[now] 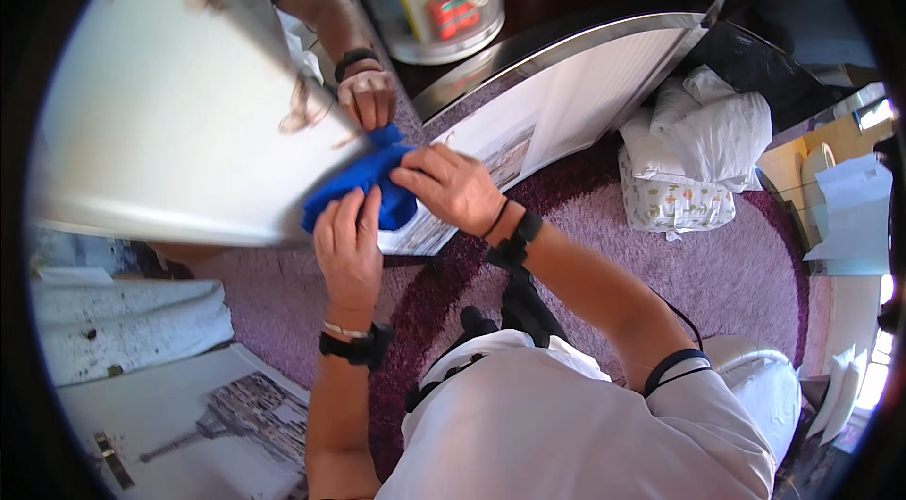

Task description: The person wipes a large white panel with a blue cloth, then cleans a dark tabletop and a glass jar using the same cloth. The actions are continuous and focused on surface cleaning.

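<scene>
A blue cloth (386,171), bunched and folded, lies against the edge of a white panel (163,118) with a faint floral print. My left hand (349,245) grips the cloth's lower part between thumb and fingers. At its right end, the fingers of my right hand (453,189) pinch the same cloth. A mirror surface (311,54) beside the panel reflects an arm, a hand and a bit of the blue cloth. Part of the cloth is hidden under my fingers.
A clear container (386,33) with red and yellow items stands on a dark top, above a curved white front (580,89). White bags (715,125) rest on a patterned package (672,199) on the purple rug (708,273). An Eiffel Tower print (212,422) lies lower left.
</scene>
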{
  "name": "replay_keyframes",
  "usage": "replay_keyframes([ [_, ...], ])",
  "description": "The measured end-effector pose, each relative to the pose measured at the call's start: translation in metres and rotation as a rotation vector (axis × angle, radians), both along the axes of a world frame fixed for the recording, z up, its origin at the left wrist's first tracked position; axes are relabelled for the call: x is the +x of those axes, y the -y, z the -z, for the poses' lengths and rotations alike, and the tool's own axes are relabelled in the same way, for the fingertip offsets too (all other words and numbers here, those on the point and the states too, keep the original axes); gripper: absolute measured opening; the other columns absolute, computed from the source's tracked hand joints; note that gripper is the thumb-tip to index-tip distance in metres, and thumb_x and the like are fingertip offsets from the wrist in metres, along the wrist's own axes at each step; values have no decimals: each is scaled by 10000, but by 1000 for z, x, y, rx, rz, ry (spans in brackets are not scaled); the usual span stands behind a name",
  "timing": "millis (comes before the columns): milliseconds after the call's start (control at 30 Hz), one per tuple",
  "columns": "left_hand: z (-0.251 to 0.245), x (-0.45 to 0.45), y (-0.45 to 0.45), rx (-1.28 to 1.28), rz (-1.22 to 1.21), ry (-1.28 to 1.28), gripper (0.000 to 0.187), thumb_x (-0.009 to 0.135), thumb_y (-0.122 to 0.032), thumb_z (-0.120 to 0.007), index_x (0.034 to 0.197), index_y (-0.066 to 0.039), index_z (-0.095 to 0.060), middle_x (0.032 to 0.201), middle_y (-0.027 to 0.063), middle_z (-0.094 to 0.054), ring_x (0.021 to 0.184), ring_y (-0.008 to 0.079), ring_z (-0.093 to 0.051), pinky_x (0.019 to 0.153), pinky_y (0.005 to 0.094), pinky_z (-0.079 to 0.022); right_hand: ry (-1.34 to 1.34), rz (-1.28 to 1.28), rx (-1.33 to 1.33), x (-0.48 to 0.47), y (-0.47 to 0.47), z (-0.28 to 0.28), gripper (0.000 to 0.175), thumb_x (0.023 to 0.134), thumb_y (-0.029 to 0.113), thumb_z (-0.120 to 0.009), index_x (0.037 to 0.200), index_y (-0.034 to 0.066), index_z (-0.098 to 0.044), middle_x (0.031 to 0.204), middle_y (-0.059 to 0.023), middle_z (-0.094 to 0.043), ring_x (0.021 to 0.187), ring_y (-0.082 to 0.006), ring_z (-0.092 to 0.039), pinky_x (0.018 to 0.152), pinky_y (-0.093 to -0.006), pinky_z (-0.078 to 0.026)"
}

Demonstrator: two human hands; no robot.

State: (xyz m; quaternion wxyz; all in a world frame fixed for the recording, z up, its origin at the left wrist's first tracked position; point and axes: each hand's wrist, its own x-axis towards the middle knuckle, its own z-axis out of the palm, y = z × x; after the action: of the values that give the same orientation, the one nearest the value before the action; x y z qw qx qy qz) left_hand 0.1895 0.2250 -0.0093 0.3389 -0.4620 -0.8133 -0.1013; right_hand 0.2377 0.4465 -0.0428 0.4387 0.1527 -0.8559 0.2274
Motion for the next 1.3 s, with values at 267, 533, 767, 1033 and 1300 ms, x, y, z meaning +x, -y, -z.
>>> replay_keyframes([
  [267,60,-31,46,-196,26,23,392,956,-98,-640,1340,-54,-710,1384,95,-622,1271,275,-598,1049,403,-512,145,105,-28,-32,63,64,317,772,-5,-724,1074,90,-720,1109,-54,-693,979,-266,-708,786,-374,-622],
  [533,40,-14,59,-103,54,57,396,942,-49,-681,1337,-43,-709,1329,113,-619,1231,306,-605,1049,419,-530,50,121,-87,-15,78,47,376,752,-19,-720,1113,85,-723,1118,-65,-679,986,-289,-689,812,-390,-615],
  [767,43,-30,52,-155,-24,-59,408,938,-39,-690,1345,-8,-706,1337,122,-625,1244,313,-601,1054,433,-532,-59,149,-58,-41,81,32,337,731,-3,-743,1056,85,-719,1126,-74,-693,977,-291,-692,832,-390,-605],
  [1033,68,-22,41,-201,11,158,348,931,-36,-682,1274,9,-716,1320,140,-634,1244,334,-608,1038,427,-526,75,122,-62,-14,82,69,248,854,106,-677,1096,85,-731,1104,-64,-663,1002,-273,-678,857,-381,-599],
  [1300,51,-34,21,-116,15,28,401,945,-55,-691,1340,8,-702,1384,119,-622,1278,316,-587,1068,452,-500,2,202,-47,-23,56,45,337,763,7,-759,1088,95,-742,1124,-58,-688,994,-266,-692,821,-382,-618],
])
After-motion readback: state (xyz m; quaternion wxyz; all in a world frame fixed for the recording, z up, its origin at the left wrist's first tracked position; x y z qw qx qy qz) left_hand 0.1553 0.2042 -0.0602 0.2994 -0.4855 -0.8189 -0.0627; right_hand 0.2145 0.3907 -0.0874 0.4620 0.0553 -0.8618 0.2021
